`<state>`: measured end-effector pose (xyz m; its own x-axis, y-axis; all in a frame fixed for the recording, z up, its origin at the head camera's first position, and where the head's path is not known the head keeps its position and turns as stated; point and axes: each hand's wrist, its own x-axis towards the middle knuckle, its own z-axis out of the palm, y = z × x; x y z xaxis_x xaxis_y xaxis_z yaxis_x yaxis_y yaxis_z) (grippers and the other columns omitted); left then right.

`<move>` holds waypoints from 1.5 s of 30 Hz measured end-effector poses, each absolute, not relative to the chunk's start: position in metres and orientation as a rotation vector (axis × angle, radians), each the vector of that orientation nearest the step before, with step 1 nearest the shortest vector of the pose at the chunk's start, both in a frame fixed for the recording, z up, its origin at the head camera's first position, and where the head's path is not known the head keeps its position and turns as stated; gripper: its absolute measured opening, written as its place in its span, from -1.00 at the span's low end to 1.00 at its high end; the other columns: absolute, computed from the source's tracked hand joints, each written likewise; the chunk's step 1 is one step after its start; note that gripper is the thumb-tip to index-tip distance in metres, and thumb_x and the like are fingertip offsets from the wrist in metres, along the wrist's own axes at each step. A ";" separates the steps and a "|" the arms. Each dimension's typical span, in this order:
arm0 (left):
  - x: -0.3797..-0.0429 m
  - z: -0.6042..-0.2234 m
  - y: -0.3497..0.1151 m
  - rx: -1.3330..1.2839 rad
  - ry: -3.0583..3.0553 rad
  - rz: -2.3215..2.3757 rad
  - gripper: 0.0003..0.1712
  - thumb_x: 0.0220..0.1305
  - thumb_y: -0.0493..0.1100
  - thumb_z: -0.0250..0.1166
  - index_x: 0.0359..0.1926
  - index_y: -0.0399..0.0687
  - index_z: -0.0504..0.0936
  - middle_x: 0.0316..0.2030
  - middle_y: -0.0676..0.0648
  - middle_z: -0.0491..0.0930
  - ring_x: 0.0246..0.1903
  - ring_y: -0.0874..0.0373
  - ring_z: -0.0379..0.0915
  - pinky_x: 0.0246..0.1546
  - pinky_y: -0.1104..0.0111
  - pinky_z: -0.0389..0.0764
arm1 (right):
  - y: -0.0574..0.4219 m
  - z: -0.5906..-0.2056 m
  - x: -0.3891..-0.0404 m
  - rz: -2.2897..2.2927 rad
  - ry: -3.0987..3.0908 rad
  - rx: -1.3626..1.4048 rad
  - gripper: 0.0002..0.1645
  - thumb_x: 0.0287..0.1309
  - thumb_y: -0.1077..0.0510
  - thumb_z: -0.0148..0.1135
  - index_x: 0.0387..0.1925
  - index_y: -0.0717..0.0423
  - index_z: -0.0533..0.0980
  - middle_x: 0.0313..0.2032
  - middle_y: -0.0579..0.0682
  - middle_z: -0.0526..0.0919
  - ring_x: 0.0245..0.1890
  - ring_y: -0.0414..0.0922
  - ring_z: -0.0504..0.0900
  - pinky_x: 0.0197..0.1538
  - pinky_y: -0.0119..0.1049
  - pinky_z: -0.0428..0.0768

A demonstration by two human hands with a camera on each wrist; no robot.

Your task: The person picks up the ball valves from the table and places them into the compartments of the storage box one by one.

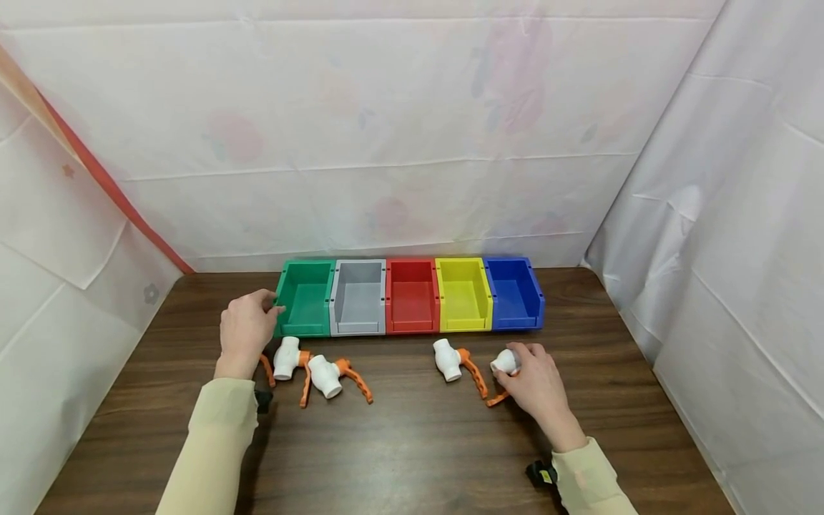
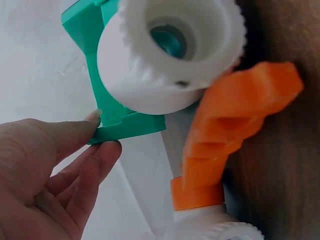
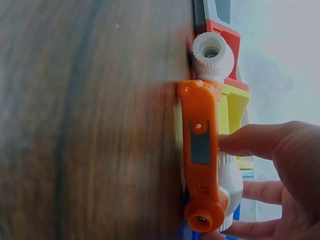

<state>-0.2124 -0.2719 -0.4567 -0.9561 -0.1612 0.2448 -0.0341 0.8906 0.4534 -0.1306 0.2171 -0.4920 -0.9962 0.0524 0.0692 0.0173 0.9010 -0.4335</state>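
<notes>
My left hand [image 1: 247,330] is at the left side of the green bin [image 1: 305,306]. In the left wrist view its thumb and fingertips pinch the edge of the green bin wall [image 2: 131,128]. Just below that hand lie white ball valves with orange lever handles, a white one [image 1: 286,359] and its neighbour [image 1: 325,377]; another orange handle [image 1: 267,370] shows partly behind the wrist. On the right, my right hand [image 1: 536,379] grips a ball valve [image 3: 231,182] by its white body, thumb on the near side, its orange handle [image 3: 201,145] close over the tabletop.
Grey [image 1: 357,297], red [image 1: 413,297], yellow [image 1: 463,295] and blue [image 1: 515,295] bins continue the row beside the green one, at the back of the wooden table [image 1: 399,443]. One more ball valve [image 1: 447,360] lies left of the right hand. White sheeting [image 1: 386,129] surrounds the table.
</notes>
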 end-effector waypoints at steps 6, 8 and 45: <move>-0.212 -0.459 -0.272 0.127 -2.751 -0.611 -0.67 0.26 -0.22 0.41 -0.01 -0.34 0.69 -0.30 -0.28 0.60 -0.27 -0.24 0.52 -0.20 -0.14 0.48 | 0.216 -0.491 -0.133 0.687 -2.996 -0.070 -0.34 -0.03 -0.03 0.53 0.10 0.16 0.56 0.00 0.30 0.47 -0.12 0.20 0.50 -0.11 0.11 0.51; -0.212 -0.458 -0.271 0.123 -2.751 -0.610 -0.66 0.25 -0.23 0.41 -0.02 -0.36 0.69 -0.30 -0.28 0.58 -0.26 -0.24 0.52 -0.19 -0.14 0.48 | 0.216 -0.491 -0.133 0.691 -3.002 -0.077 -0.34 -0.02 -0.02 0.53 0.10 0.16 0.56 -0.01 0.30 0.47 -0.12 0.20 0.50 -0.11 0.11 0.51; -0.214 -0.464 -0.273 0.184 -2.816 -0.661 -0.58 0.29 -0.19 0.38 0.12 -0.29 0.64 -0.30 -0.26 0.62 -0.36 -0.13 0.48 -0.39 0.05 0.50 | 0.225 -0.466 -0.140 0.618 -3.011 0.036 -0.30 -0.03 0.07 0.52 0.20 0.11 0.54 0.18 0.30 0.42 -0.12 0.21 0.60 -0.14 0.18 0.60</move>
<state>-0.2138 -0.2733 -0.4640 -0.9626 -0.1767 0.2056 -0.0668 0.8896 0.4518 -0.1399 0.2248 -0.4661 -0.9975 -0.0093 0.0705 -0.0363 0.9191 -0.3923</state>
